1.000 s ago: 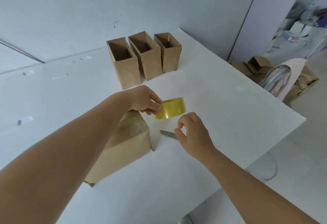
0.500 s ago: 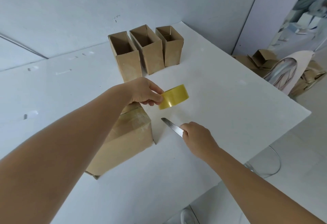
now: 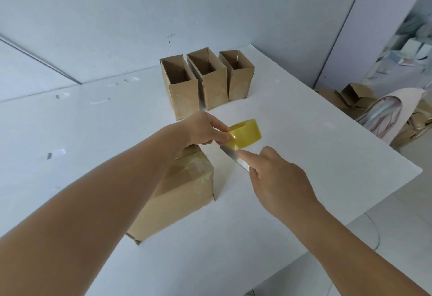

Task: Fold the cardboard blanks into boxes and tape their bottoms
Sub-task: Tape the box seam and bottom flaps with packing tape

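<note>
A yellow tape roll [image 3: 245,134] is pinched by the left hand [image 3: 203,129], thumb and fingers closed on its left rim, and it is held up above the white desk [image 3: 327,146]. Just below and to the right of the roll, a metal blade [image 3: 233,158] is gripped by the right hand [image 3: 278,178], with the index finger laid along its back; the blade's tip is pointed up at the underside of the roll, touching it or nearly so, which cannot be told. Whether a strip of tape is stretched between roll and box cannot be made out.

Under the left forearm, a taped box [image 3: 177,199] is seen lying on the desk, its end with the glossy tape turned upward and sitting just below the left hand. The roll is held to the right of that box and a little farther off.

At the far side of the desk, three open boxes [image 3: 205,80] are stood upright in a close row, openings upward. Beyond the right edge of the desk, a heap of cardboard [image 3: 355,94] is seen on the floor.
</note>
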### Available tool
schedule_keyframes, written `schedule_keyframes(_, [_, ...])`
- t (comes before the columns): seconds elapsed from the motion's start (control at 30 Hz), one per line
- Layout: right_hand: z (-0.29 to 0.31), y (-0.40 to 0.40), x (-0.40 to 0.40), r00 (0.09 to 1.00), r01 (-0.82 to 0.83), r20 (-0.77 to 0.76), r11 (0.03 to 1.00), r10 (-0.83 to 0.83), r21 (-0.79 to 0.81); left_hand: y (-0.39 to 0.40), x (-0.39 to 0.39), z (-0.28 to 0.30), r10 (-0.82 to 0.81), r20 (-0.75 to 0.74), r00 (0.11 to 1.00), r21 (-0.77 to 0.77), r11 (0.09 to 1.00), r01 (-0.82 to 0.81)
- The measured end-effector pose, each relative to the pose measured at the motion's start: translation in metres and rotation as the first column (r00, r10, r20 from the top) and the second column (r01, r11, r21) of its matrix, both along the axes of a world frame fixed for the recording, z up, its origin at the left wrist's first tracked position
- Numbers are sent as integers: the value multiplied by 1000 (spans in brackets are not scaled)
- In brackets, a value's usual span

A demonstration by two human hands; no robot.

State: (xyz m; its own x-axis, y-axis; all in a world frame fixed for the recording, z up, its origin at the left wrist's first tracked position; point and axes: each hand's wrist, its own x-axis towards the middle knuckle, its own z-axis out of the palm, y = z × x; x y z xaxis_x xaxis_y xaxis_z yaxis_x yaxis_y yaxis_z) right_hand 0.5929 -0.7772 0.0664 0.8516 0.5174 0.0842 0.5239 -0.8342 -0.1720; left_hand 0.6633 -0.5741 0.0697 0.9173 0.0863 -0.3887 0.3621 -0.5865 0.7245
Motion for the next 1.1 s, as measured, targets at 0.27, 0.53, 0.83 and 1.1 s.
schedule_keyframes(0.27, [23, 31, -2, 999, 8, -34, 968, -17, -252, 1, 0, -4, -47, 24, 999, 10, 999, 47])
schedule_keyframes(0.53, [-41, 31, 15, 972, -66, -234, 937, -17, -343, 5, -1, 0, 36, 87, 996, -74, 997, -29])
schedule_keyframes(0.83, [-100, 25, 38, 958, 105, -277, 988, -69, 117, 8, -2, 2, 47, 40, 998, -119, 992, -42])
schedule_keyframes(1.1, [-52, 83, 33, 475, 755, -815, 322, 331, 571, 4, -1, 1, 31, 65, 997, -69, 997, -27])
